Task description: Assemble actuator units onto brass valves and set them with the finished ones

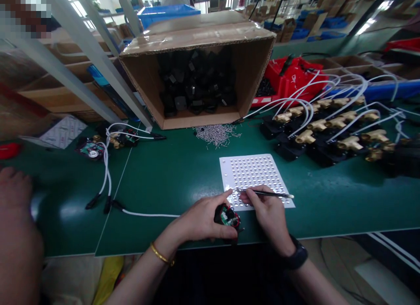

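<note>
My left hand (206,217) is wrapped round a small black housing (229,216) with a green circuit board and red wires showing inside. A white cable (151,215) runs leftward from behind that hand. Between the thumb and fingers of my right hand (269,208) is a pair of tweezers (272,193), its tips pointing left. Both hands are at the near part of a white sheet (252,178) with rows of small round silvery pieces. My left index fingertip is close to the tweezer tips; whether they grip anything is too small to tell.
A cardboard box (154,99) of black parts stands behind a pile of small screws or pins (215,134). Brass-fitted units (305,138) with white cables lie right, by a red bin (292,82). More circuit-board units (92,149) lie left, near another person's arm (16,235).
</note>
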`<action>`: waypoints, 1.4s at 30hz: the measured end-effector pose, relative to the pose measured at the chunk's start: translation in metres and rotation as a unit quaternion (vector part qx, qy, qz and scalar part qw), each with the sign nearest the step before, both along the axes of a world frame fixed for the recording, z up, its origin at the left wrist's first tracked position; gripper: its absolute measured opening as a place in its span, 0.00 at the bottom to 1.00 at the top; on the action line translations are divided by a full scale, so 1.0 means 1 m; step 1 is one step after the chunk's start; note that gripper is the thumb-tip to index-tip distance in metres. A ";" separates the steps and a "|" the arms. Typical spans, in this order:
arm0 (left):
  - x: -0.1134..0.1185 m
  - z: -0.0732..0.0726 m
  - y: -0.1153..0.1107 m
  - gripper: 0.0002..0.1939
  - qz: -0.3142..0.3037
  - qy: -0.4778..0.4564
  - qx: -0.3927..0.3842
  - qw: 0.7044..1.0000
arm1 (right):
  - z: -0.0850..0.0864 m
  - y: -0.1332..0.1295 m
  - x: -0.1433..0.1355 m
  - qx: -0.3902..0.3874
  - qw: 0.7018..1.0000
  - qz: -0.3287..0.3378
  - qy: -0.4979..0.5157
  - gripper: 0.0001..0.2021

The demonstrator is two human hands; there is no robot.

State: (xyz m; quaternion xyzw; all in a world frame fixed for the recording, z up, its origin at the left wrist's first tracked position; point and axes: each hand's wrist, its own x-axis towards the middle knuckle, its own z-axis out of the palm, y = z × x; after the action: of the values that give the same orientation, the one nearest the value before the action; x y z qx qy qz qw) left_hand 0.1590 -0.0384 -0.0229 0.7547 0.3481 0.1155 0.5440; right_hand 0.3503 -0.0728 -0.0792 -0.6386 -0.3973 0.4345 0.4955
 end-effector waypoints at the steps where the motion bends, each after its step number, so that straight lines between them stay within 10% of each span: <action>1: 0.000 0.000 0.000 0.38 0.003 -0.001 0.000 1.000 | 0.000 0.000 0.001 -0.004 1.000 0.006 0.004 0.18; 9: -0.008 -0.009 -0.002 0.33 0.023 -0.033 -0.016 0.999 | -0.002 0.000 0.002 0.000 1.000 0.019 0.024 0.17; 20: -0.012 -0.046 -0.021 0.43 0.338 -0.127 0.127 0.924 | 0.020 0.001 0.002 0.006 0.965 -0.046 0.259 0.15; 27: -0.003 -0.052 -0.030 0.46 0.374 -0.119 0.088 0.915 | 0.056 0.002 -0.027 -0.017 0.925 0.077 0.372 0.09; 42: 0.002 -0.049 -0.034 0.44 0.396 -0.161 0.104 0.898 | 0.047 -0.003 -0.038 -0.004 0.961 0.065 0.270 0.11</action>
State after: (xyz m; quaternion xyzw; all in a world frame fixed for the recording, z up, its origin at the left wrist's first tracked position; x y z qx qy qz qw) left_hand 0.1606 -0.0720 -0.0719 0.5777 0.5116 0.4771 0.4206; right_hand 0.3124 -0.0758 -0.0317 -0.4722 -0.2879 0.6236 0.5524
